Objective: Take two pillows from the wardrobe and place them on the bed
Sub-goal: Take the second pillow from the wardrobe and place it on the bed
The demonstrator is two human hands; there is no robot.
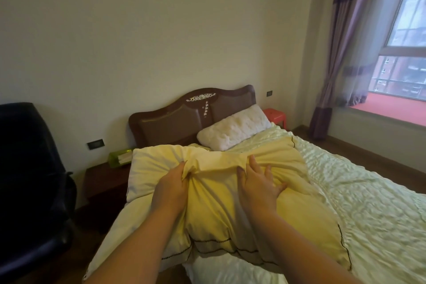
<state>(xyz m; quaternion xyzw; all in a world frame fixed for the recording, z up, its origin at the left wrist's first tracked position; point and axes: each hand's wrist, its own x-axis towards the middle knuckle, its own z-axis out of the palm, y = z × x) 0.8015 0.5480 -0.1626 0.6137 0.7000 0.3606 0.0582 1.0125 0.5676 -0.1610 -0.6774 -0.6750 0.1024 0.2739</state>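
Bed (359,191): pale cream quilted cover, dark wooden headboard (184,117) against the wall.

Yellow pillow (221,203): large, black stitched border, lying across the left side of the bed, its far end near the headboard, its near end toward the foot edge. Cloth bunched into folds under both hands.

White pillow (234,128): at the head of the bed, right side, leaning on the headboard, just beyond the yellow pillow.

Left hand (173,182): grip clamped on a gathered fold of the yellow pillow, fingers curled into the cloth.

Right hand (258,180): on top of the yellow pillow, fingers spread apart and pressing down, nothing pinched.

Nightstand (103,180): dark wood, left of the bed, carrying a green tissue box (119,157).

Black chair (30,168): far left.

Red stool (275,116): beside the bed's far right corner.

Purple curtain (338,71): at the window, right.
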